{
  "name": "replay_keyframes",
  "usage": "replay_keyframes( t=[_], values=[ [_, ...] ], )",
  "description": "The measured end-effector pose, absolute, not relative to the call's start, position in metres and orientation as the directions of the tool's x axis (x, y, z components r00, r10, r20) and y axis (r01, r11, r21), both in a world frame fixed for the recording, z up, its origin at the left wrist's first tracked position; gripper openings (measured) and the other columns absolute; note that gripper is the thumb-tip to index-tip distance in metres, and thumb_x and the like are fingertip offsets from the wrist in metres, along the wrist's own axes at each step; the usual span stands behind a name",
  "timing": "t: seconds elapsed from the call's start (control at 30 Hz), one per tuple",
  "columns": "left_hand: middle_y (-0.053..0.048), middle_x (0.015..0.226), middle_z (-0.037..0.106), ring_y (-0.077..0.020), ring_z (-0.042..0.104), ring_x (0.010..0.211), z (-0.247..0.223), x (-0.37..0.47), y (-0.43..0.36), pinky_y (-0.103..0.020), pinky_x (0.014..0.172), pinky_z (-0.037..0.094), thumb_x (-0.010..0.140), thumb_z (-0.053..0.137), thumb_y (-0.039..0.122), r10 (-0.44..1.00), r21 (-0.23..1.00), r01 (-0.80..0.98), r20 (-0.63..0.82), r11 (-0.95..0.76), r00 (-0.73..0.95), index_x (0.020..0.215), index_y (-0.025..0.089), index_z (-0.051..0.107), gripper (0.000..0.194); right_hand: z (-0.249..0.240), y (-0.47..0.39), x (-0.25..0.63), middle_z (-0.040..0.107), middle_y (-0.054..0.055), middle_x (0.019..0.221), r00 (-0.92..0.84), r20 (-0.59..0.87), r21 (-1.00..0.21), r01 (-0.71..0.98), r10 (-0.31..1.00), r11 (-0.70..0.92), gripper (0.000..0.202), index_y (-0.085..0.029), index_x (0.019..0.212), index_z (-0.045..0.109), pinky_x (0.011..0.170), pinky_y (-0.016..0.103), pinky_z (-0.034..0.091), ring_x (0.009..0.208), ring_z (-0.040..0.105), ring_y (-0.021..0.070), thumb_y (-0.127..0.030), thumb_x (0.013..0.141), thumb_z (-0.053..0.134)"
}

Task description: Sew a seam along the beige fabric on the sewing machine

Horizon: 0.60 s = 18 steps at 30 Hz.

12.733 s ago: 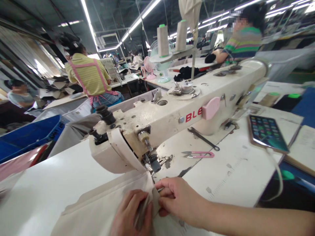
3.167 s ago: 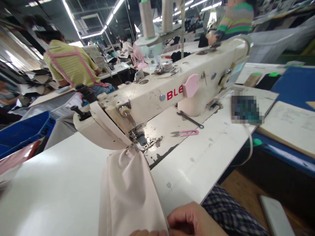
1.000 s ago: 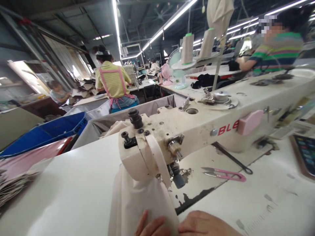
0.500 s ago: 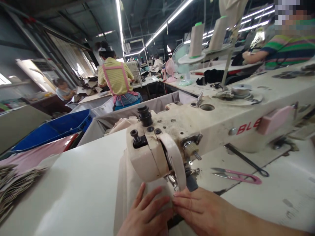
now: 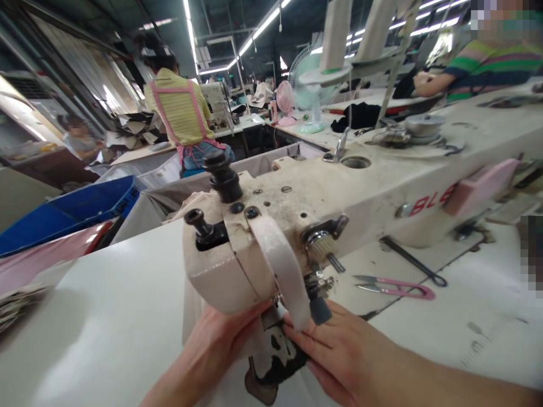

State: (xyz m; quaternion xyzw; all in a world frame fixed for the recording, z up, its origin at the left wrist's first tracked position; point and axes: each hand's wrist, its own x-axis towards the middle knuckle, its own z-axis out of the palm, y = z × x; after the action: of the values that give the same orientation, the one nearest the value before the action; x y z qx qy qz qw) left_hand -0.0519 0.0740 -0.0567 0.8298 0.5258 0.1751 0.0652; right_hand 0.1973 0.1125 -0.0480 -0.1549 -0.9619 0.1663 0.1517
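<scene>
A cream sewing machine head (image 5: pixel 229 271) stands before me with a curved white guard (image 5: pixel 282 265) on its front. Pale cloth (image 5: pixel 190 316) runs beneath it and shows along its left side. My left hand (image 5: pixel 216 333) reaches in under the head from the left, fingers stretched out and partly hidden. On the other side of the needle area, my right hand (image 5: pixel 335 345) lies with fingers extended, their tips beside the presser foot. Between the hands shows a worn black-and-metal plate (image 5: pixel 280 356). The needle itself is hidden.
Pink-handled thread snips (image 5: pixel 399 287) and a dark metal tool (image 5: pixel 413 260) lie right of the head. A blue bin (image 5: pixel 80 209) and a cloth-lined bin (image 5: pixel 144 212) stand beyond the white table (image 5: pixel 106 299). Co-workers sit farther off, one in a yellow top (image 5: pixel 178 107).
My left hand has gone from spread on the cloth to reaching under the machine head. The plate between my hands is now uncovered. My view has shifted; my right hand stays beside the needle area.
</scene>
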Motion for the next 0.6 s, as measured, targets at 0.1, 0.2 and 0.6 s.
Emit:
replay_keyframes(
  t=[0.1,0.2,0.6],
  values=[
    [-0.001,0.113,0.068,-0.0187,0.065,0.099,-0.063,-0.055,0.075,-0.033,0.087,0.053,0.091,0.044,0.028,0.919,0.344,0.853,0.186,-0.391,0.347,0.121,0.034,0.056,0.033,-0.047,0.112,0.199,0.062,0.018,0.12,-0.896,0.263,-0.387,0.242,0.358,0.89,0.039,-0.001,0.122,0.058,0.104,0.047,0.041,0.112,0.055,0.0303,-0.014,0.087,0.047],
    [-0.002,0.11,0.069,-0.0212,0.064,0.099,-0.07,-0.057,0.073,-0.035,0.085,0.053,0.091,0.046,0.034,0.951,0.344,0.89,0.184,-0.299,0.248,0.112,0.029,0.061,0.027,-0.049,0.112,0.2,0.061,0.018,0.122,-0.892,0.294,-0.389,0.217,0.344,0.895,0.038,0.0,0.121,0.058,0.102,0.047,0.043,0.111,0.055,0.0304,-0.014,0.088,0.044],
    [-0.015,0.12,0.059,-0.0294,0.056,0.112,-0.076,-0.029,0.05,-0.051,0.092,0.048,0.091,0.043,0.029,0.936,0.091,0.969,0.294,-0.229,0.193,0.123,0.017,0.052,0.036,-0.055,0.096,0.22,0.052,0.018,0.133,-0.7,0.181,-0.952,0.051,0.691,0.301,0.058,-0.015,0.132,0.047,0.102,0.043,0.042,0.124,0.049,0.0263,-0.013,0.075,0.056]
  ],
)
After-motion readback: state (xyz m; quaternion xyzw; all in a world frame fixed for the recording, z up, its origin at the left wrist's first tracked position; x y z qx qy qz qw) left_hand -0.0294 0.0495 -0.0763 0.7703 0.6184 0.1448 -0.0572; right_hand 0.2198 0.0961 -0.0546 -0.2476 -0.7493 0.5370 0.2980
